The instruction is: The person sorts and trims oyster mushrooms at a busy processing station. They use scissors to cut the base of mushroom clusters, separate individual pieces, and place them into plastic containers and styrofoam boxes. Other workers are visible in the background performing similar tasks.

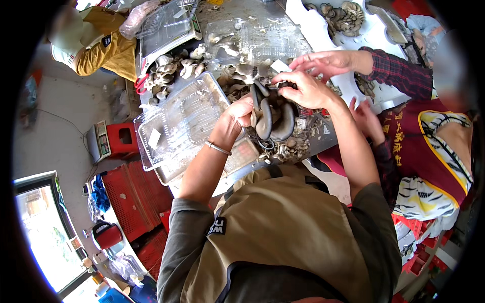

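Note:
My left hand (242, 110) grips a cluster of grey-brown oyster mushrooms (280, 117) from its left side, its broad caps turned towards me. At the cluster's upper right, my right hand (308, 90) has its thumb and fingers closed around a dark mushroom piece (287, 85); whether that piece is joined to the cluster cannot be seen. More oyster mushrooms (246, 71) lie on the table just beyond. Under the cluster, a black wire-like loop (266, 144) rests among mushroom trimmings (284, 151). Clear plastic trays (189, 110) lie beside my left forearm.
A co-worker's hand (322, 63) reaches in close beyond my right hand; their other hand (365, 117) is near my right forearm. White foam boxes (299, 19) hold mushrooms at right. A scale (193, 32) and red-handled scissors (141, 84) are at left, near another person's yellow sleeve (108, 51).

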`<state>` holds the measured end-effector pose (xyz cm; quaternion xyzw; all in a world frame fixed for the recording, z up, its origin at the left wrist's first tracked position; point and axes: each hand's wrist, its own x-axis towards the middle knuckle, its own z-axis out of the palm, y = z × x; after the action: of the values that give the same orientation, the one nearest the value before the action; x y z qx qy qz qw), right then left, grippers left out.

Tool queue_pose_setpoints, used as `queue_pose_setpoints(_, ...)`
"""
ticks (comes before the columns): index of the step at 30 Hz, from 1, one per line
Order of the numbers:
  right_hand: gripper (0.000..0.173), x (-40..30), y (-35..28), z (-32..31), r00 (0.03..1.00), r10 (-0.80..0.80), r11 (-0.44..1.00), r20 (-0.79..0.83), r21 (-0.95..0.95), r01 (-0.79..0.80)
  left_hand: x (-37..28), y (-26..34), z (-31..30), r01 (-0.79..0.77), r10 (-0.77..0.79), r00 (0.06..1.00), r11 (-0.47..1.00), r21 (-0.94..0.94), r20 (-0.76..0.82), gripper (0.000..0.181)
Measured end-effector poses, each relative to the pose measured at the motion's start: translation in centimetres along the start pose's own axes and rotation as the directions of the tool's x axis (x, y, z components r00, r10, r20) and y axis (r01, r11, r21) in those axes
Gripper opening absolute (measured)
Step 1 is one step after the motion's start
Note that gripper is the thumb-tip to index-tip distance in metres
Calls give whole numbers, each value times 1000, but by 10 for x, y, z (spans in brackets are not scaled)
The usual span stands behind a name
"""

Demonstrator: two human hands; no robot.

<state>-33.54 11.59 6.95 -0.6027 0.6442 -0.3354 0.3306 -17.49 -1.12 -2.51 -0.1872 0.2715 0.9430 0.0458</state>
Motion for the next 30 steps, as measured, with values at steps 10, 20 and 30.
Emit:
queue_pose_setpoints(10,38,29,-17,-15,995,-3,988,95,-153,17,-3,28,-5,-61,75,992,989,138,-102,22)
queue_pose_setpoints(20,34,38,4,-31,992,-56,988,116,-135,72,20,43,-1,-25,47,991,985,171,-124,25)
queue_pose_setpoints(30,26,49,25,-65,945,8,987,327,-156,46,44,44,12,20,-16,1000,978,206,-22,25)
